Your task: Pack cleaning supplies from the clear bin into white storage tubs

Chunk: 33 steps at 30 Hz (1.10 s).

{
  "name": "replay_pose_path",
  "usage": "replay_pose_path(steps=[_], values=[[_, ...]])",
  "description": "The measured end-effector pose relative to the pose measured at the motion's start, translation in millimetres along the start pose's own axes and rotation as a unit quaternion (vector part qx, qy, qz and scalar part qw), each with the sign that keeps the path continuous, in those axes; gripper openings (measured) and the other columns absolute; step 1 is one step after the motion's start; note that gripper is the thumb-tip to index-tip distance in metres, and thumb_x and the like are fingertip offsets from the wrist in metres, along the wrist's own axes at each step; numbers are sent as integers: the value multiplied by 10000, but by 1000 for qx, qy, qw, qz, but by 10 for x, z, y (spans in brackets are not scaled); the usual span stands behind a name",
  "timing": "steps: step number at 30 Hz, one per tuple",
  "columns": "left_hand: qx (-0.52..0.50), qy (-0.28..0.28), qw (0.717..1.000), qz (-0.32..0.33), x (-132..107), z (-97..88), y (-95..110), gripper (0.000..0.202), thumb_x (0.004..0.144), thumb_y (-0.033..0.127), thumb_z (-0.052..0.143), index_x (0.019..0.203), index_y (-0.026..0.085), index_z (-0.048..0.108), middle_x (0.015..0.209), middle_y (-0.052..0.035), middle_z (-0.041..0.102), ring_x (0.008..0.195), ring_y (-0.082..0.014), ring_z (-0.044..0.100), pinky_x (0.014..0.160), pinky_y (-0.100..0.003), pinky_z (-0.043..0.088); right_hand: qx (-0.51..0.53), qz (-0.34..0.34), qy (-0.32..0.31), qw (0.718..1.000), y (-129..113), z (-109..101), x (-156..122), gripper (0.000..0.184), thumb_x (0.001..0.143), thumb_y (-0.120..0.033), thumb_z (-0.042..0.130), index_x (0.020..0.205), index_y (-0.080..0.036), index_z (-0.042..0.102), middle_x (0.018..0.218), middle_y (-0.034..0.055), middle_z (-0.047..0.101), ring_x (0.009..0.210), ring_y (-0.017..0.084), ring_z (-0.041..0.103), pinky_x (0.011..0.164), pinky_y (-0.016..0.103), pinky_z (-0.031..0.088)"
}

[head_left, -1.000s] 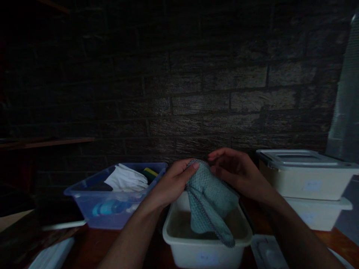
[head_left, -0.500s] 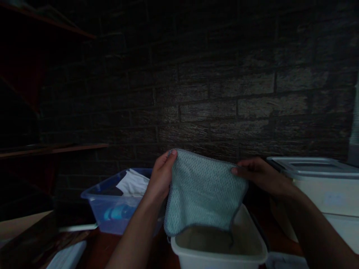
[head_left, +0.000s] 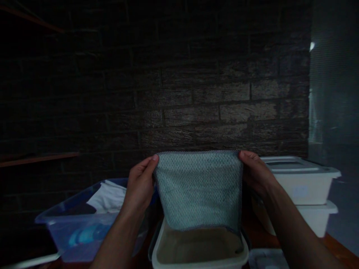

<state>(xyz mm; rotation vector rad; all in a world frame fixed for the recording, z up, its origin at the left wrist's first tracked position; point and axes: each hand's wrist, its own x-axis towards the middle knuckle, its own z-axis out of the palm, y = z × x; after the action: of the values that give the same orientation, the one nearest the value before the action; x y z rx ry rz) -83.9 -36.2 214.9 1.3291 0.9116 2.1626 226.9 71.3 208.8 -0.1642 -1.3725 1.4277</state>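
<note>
I hold a pale green waffle-weave cloth [head_left: 198, 188] with a dark stitched edge, spread flat and hanging upright in front of me. My left hand [head_left: 141, 184] pinches its top left corner and my right hand [head_left: 254, 171] pinches its top right corner. The cloth's lower edge hangs just above an open white plastic tub [head_left: 202, 261] right below it. Inside the tub I see only a bare brownish bottom.
A clear blue bin [head_left: 60, 228] at the left holds a white cloth and blue items. Two stacked white lidded tubs [head_left: 305, 186] stand at the right. A loose lid [head_left: 265, 259] lies by the open tub. A dark brick wall is close behind, with a shelf at the left.
The cloth went from bunched between my hands over the tub to fully spread and pulled taut. My hands moved apart to its top corners and lifted it slightly.
</note>
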Motion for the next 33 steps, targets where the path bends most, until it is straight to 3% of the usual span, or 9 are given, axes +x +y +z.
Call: replay_pose_path(steps=[6,13,19,24,30,33], values=[[-73,-5,997,-7,0,53,40,296,821,397,800,995,157,788,946,-83,766,922,-242,701,829,-334,541,4,-30,-12,999,-35,13,0,201,855,-384,791,821,-186,786,772,27,739,701,126,657,704,211,535],[-111,-14,994,9,-57,85,76,221,846,362,790,941,162,797,955,-70,768,897,-195,690,832,-300,523,-20,-39,80,996,-60,-22,3,164,797,-377,824,811,-219,785,772,29,738,696,164,675,662,241,561],[-99,-11,994,39,-71,101,37,217,844,378,794,857,161,794,843,-45,743,813,-160,654,805,-266,488,-46,-23,163,985,-39,-46,3,214,714,-380,870,844,-237,779,820,29,733,701,174,673,612,235,580],[-57,-11,996,66,-28,68,-40,210,900,382,735,934,181,782,898,-33,725,835,-147,623,804,-248,457,-55,-53,182,980,-22,28,-26,234,694,-374,886,855,-240,782,856,18,737,771,169,676,666,217,588],[15,5,994,106,-11,28,-70,244,924,422,688,926,189,761,882,-26,698,834,-164,596,770,-253,451,-83,-74,207,972,-8,60,-24,253,698,-397,893,856,-236,778,781,-7,689,677,138,622,532,217,514],[24,15,993,115,-20,25,-62,245,924,423,686,959,196,770,895,-26,700,845,-167,598,784,-258,455,-87,-100,214,968,17,54,-1,255,685,-387,902,835,-222,778,763,-8,682,664,130,611,538,227,494]])
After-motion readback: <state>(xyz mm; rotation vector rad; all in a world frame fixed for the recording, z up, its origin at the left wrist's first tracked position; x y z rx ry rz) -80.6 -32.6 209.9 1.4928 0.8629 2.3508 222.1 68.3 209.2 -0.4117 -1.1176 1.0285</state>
